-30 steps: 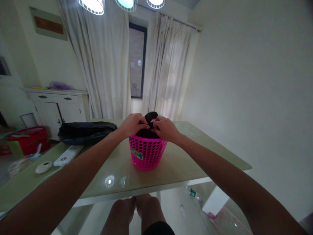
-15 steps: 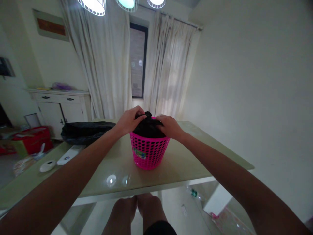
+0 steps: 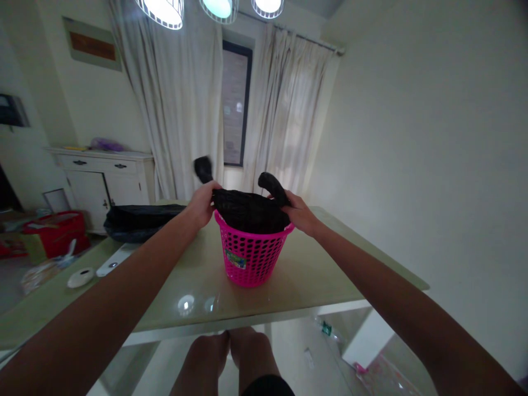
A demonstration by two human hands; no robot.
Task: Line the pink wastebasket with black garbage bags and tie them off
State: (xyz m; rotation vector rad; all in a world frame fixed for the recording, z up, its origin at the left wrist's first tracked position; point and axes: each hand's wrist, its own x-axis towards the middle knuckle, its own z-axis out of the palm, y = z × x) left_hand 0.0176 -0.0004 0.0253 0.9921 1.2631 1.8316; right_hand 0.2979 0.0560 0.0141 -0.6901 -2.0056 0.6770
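A pink perforated plastic basket [image 3: 252,256] stands upright on the table, with a small label on its near side. Black plastic bag [image 3: 249,212] fills its top and bulges above the rim. My left hand [image 3: 203,203] grips the bag at the left of the rim, and one loose end sticks up past the fingers. On the right of the rim, my right hand [image 3: 301,213] is closed on the bag too, with another loose end curling up and leftward over it. Some fingertips of both hands are hidden by the plastic.
A second black bag [image 3: 138,221] lies on the table's left part, with a white flat object [image 3: 115,261] and a round white object [image 3: 81,278] near it. Beyond stand a white cabinet [image 3: 105,179] and a red bag [image 3: 58,231] on the floor. A wall [image 3: 412,137] rises at right.
My hands have moved apart, from the middle of the basket's top to its two sides. The bag between them is spread wider, and its two loose ends now stand up.
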